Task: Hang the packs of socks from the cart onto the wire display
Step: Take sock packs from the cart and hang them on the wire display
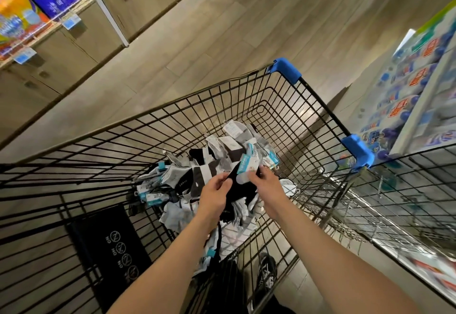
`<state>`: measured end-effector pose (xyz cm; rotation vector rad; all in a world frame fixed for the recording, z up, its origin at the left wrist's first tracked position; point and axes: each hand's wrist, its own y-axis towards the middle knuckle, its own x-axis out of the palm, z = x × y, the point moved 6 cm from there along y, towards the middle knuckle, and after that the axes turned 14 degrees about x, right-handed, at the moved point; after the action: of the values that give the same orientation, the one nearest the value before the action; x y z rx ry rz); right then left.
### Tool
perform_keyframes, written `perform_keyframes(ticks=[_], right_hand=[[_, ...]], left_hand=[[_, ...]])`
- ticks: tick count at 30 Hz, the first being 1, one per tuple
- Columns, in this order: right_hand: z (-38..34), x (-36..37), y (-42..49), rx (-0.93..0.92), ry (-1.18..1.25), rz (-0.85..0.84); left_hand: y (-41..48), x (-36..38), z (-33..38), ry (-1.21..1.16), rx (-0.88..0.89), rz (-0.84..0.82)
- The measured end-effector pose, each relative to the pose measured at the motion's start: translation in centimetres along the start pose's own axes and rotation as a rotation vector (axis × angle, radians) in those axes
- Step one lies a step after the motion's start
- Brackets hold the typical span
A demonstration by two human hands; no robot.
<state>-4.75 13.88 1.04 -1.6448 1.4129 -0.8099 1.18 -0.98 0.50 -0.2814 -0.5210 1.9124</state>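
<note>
Black knit fabric with a light blue card header [247,165] makes up the pack of socks [243,189] in hand, which sits just above the pile of packs [195,175] inside the cart [287,68]. The left hand [216,194] pinches the pack's left edge between thumb and fingers. The right hand [267,183] has its fingers curled onto the right edge, just below the header. Expect a light, limp item: the fabric will sag and fold, and only the card is stiff. Take hold at the header, where any hanging hole or hook would be; that detail is too small to confirm. The long axis runs from the person toward the cart's far end, header end pointing away and slightly right. The wire display [407,190] stands just beside the cart on the right, so the header will probably need turning toward it.
</note>
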Motion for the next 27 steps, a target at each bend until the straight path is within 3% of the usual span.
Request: perform_keyframes(ticks=[6,11,14,20,27], right_hand=[[-0.8,0.5,-1.8,-0.076,-0.046,-0.015],[-1.3,3.1,-1.5,-0.051,-0.153,-0.114],[-2.5,3.7,-0.1,-0.074,-0.249,-0.040],[-4.3,0.7,6.1,-0.094,-0.254,0.197],[-6.8,0.8,13.9,-0.059,-0.393,0.205]], left_hand=[[-0.7,-1.5,2.2,0.217,0.103,0.015],[-0.5,-1.6,3.0,0.180,0.091,-0.082],[1.1,-2.6,3.1,0.335,0.140,0.013],[6.6,-3.1,0.4,0.375,0.029,0.070],[13.5,-0.9,-1.1,0.405,0.098,0.086]])
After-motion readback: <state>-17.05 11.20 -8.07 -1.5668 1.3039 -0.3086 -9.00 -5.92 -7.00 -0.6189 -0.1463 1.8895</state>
